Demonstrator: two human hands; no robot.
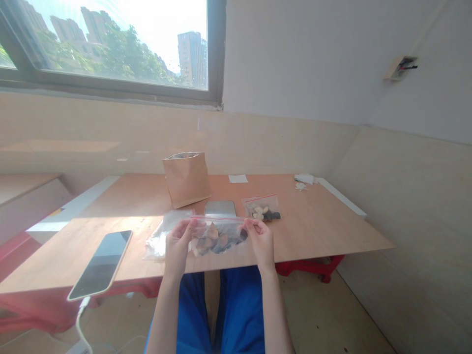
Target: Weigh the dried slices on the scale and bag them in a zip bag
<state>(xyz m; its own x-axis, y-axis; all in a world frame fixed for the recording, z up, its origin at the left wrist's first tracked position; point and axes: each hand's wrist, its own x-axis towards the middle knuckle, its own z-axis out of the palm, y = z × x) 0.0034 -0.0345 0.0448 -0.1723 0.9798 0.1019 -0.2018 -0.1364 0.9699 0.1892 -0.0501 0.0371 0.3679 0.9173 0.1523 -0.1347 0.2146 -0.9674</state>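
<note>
Lower centre: both forearms rise from the bottom edge over blue trousers (241, 307), wrists close to the table's near edge. Left hand (180, 238) and right hand (260, 236) mirror each other — thumbs uppermost, fingers curled, each pinching one top corner of a clear zip bag (223, 239). The bag spans the gap between them at frame centre, its reddish seal line stretched nearly level. Inside, brown and dark lumps, irregular; probably dried pieces, though plastic glare blurs them.

Lower left: a dark-screened phone (101, 263), pale-rimmed, on the wooden table (313, 226). Left of centre, crinkled clear bags (157, 242) beside the left hand. Beyond the held bag, a flat silvery plate (220, 208); right of it, a second filled bag (262, 208), pale and black pieces. Farther, left of centre — a creased kraft-paper pouch (187, 180), upright, mouth open.
</note>
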